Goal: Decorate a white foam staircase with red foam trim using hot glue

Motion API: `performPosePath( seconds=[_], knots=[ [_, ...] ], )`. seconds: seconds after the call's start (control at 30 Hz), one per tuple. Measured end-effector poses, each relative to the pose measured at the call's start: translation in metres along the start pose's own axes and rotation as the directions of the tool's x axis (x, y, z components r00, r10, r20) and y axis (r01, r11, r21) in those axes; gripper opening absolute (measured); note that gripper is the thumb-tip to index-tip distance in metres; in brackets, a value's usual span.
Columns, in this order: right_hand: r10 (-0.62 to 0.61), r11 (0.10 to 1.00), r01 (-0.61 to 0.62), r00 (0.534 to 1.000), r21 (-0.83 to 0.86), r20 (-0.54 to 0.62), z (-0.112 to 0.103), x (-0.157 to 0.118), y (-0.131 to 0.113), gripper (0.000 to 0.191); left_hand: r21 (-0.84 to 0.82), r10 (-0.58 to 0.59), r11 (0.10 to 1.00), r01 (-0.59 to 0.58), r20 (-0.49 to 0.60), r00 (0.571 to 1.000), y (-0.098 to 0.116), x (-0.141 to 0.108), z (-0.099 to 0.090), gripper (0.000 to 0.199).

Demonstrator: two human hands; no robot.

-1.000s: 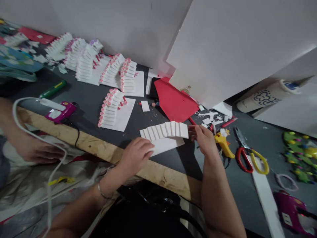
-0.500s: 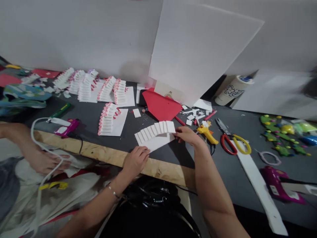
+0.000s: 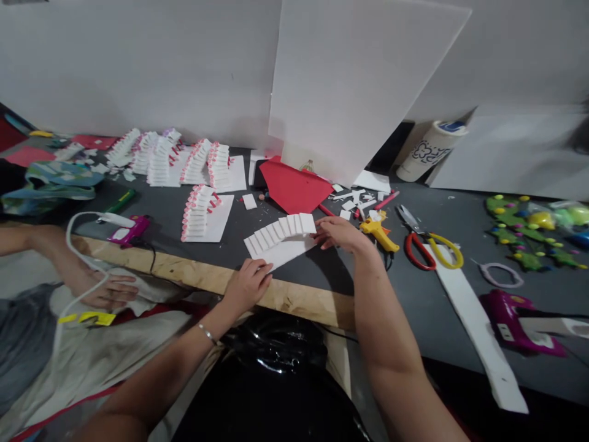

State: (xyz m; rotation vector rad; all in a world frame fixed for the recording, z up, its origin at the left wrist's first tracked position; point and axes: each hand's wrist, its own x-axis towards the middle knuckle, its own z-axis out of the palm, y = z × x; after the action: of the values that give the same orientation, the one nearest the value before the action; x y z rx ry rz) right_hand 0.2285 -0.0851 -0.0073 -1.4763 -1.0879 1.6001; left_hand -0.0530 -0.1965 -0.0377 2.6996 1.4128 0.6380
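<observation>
A white foam board (image 3: 288, 252) lies near the table's front edge, with a fan of several overlapping white strips (image 3: 278, 231) along its far side. My left hand (image 3: 250, 283) is closed on the board's near edge, thumb and fingers at its left corner. At the board's right end is my right hand (image 3: 339, 234), its fingers loosely bent and a little apart by the last strip. Whether those fingertips touch the board I cannot tell. Just right of that hand lies a yellow glue gun (image 3: 380, 233). Scissors (image 3: 427, 245) with red and yellow handles rest farther right.
Finished-looking strip fans with pink edges (image 3: 196, 215) stand at the left and back. Behind the board are red foam (image 3: 294, 189) and white scraps (image 3: 354, 199). A cup (image 3: 426, 150) leans at the back right. A co-worker's hand (image 3: 108, 288) rests at the left, beside a cable.
My right hand has loosened, its fingers spreading slightly at the board's end. My left hand stays on the near edge. The whole view has shifted a little.
</observation>
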Motion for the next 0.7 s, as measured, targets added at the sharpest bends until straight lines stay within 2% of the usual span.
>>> performPosePath(
  seconds=[0.2,0.43,0.7],
  knots=[
    [0.047,0.988,-0.061,0.994,0.142,0.096,0.005,-0.007,-0.009,0.029,0.033,0.044,0.998,-0.045,0.023,0.999,0.001,0.0,-0.001,0.028],
    [-0.001,0.983,-0.029,0.986,0.18,0.167,0.006,-0.005,-0.011,0.032,0.027,0.017,0.999,-0.018,0.036,0.999,0.002,0.001,-0.002,0.029],
    [-0.008,0.978,-0.019,0.992,0.208,0.128,0.006,-0.002,-0.009,0.035,-0.005,0.04,0.999,-0.04,0.105,0.994,0.0,0.003,-0.002,0.033]
  ],
)
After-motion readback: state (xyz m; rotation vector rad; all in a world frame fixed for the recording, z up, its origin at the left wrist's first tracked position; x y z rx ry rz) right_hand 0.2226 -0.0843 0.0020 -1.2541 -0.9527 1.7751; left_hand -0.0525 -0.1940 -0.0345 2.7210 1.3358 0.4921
